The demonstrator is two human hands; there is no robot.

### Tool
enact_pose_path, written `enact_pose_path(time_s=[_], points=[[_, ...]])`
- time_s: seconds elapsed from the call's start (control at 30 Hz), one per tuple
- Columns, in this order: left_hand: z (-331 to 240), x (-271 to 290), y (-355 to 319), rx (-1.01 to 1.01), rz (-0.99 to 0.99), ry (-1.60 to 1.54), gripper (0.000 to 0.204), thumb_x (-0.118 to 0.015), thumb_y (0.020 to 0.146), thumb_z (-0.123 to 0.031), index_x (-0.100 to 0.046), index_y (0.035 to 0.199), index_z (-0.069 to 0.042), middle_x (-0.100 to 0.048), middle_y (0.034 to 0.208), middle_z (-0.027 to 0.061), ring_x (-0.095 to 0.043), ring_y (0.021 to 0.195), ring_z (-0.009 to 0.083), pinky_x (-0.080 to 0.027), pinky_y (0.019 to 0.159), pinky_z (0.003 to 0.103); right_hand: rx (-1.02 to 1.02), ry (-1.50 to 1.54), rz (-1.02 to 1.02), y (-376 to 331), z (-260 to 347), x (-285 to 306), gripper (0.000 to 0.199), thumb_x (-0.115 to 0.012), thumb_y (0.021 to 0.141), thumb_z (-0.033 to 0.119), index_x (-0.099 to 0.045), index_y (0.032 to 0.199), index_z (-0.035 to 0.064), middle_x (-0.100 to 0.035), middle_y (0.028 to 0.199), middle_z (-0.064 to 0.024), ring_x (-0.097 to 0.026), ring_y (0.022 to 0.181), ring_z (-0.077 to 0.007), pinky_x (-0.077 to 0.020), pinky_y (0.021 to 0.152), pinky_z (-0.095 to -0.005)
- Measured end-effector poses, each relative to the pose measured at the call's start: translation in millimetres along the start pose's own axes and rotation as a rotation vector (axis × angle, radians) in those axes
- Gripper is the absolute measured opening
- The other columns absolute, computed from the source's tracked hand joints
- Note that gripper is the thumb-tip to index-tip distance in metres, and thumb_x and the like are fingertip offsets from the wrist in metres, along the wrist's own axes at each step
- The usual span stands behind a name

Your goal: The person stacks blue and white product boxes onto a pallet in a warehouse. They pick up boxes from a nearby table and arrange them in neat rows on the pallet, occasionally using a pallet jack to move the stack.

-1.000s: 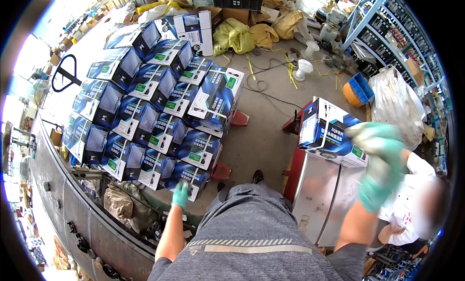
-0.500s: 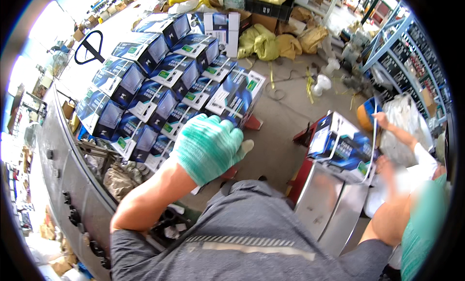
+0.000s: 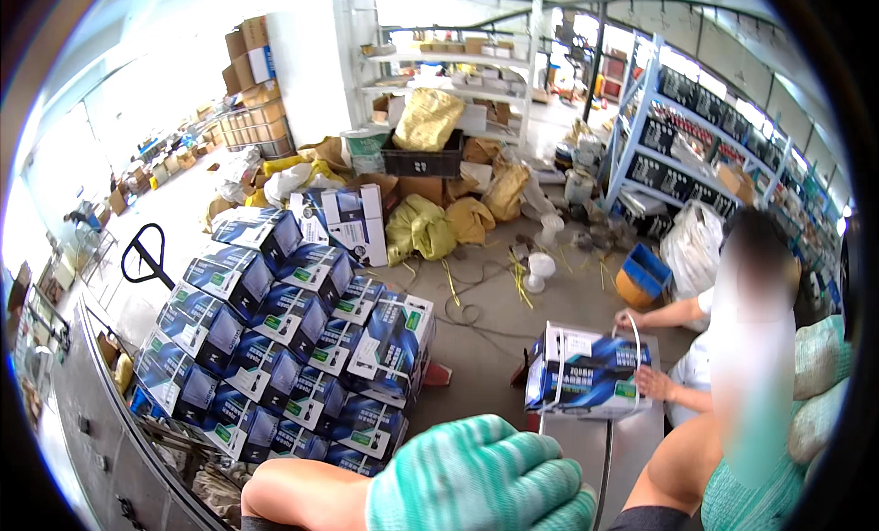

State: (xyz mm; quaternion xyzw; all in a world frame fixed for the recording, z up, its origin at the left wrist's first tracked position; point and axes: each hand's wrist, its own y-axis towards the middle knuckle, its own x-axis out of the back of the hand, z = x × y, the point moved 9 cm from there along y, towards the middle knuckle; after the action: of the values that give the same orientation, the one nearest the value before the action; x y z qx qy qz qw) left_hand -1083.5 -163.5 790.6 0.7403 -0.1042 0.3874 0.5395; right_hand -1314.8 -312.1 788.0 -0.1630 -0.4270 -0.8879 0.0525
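Closest to us, our right hand [image 3: 778, 467] is raised at the right rim in a green-and-white knit glove, partly blurred and cut off, so we cannot tell whether it grips anything. Our left hand [image 3: 481, 481], gloved alike, hangs at the lower middle with its back up and its fingers side by side; the palm is hidden, and we cannot tell whether it is closed on something. Just beyond it runs a metal-topped bench [image 3: 636, 430], and on that bench's far end, reaching across to both side edges, lies a blue-and-white printed carton [image 3: 586, 371]. One white band [image 3: 559, 371] goes round the carton's left part, while a white strap [image 3: 638, 357] bows up in a loose loop over its right part. At the bench's right edge sits a co-worker [image 3: 691, 371] in a white top, with the co-worker's far hand [image 3: 630, 319] on the strap and the co-worker's near hand [image 3: 654, 383] beside it at the carton's right end. To the left, well apart from the bench, stands a stepped stack of similar cartons [image 3: 275, 348], with a red pallet-jack fork [image 3: 439, 374] jutting out past its right edge and a black loop handle [image 3: 145, 254] rising beyond its left edge. Farther off, we see a blue bin [image 3: 646, 271], white spools [image 3: 540, 273], a yellow-green sack [image 3: 421, 227] and a black crate [image 3: 423, 160], then blue shelving [image 3: 632, 133].
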Motion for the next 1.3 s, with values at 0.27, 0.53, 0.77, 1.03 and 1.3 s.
enact_pose_path(time_s=[0.27, 0.53, 0.77, 1.03, 1.3], points=[[23, 26, 14, 0.160, -0.174, 0.073, 0.009, -0.067, 0.083, -0.014, -0.073, 0.083, -0.007, -0.073, 0.083, 0.0083, -0.073, 0.075, 0.0202, -0.055, 0.058, 0.029, -0.091, -0.065, 0.097, -38, -10, -16, 0.021, -0.057, 0.101, 0.025, -0.061, 0.106, 0.0046, -0.063, 0.102, -0.0094, -0.062, 0.092, -0.0194, -0.0490, 0.084, -0.0311], [4, 82, -33, -0.241, -0.056, 0.468, 0.045, -0.081, 0.076, -0.020, -0.064, 0.107, 0.008, -0.070, 0.094, 0.0251, -0.071, 0.083, 0.0327, -0.062, 0.068, 0.037, -0.077, -0.026, 0.237, -42, -3, -56, 0.022, -0.057, 0.101, 0.025, -0.061, 0.108, 0.0049, -0.063, 0.104, -0.0086, -0.062, 0.093, -0.0186, -0.0488, 0.085, -0.0309], [-27, 84, -65, 0.158, 0.086, 0.666, 0.043, -0.052, 0.103, -0.030, -0.056, 0.116, 0.010, -0.068, 0.096, 0.0286, -0.070, 0.085, 0.0354, -0.062, 0.070, 0.040, -0.053, -0.020, 0.340, -55, -3, -83, 0.022, -0.058, 0.101, 0.025, -0.061, 0.110, 0.0052, -0.063, 0.106, -0.0079, -0.062, 0.094, -0.0179, -0.0485, 0.087, -0.0307], [83, 81, -227, 0.799, -0.181, 0.335, 0.025, -0.059, 0.095, -0.003, -0.064, 0.118, 0.002, -0.068, 0.109, 0.0153, -0.067, 0.100, 0.0235, -0.056, 0.089, 0.035, 0.065, -0.111, 0.545, -93, 21, -124, 0.023, -0.058, 0.101, 0.025, -0.061, 0.113, 0.0055, -0.063, 0.108, -0.0071, -0.062, 0.096, -0.0171, -0.0483, 0.088, -0.0305], [148, 9, -321, 1.242, -0.330, 0.041, 0.015, -0.073, 0.091, -0.014, -0.072, 0.100, -0.003, -0.072, 0.089, 0.0028, -0.062, 0.074, 0.0088, -0.050, 0.069, 0.024, 0.186, -0.081, 0.674, -116, 41, -178, 0.024, -0.058, 0.102, 0.026, -0.061, 0.115, 0.0058, -0.063, 0.110, -0.0063, -0.061, 0.097, -0.0163, -0.0480, 0.090, -0.0303]])
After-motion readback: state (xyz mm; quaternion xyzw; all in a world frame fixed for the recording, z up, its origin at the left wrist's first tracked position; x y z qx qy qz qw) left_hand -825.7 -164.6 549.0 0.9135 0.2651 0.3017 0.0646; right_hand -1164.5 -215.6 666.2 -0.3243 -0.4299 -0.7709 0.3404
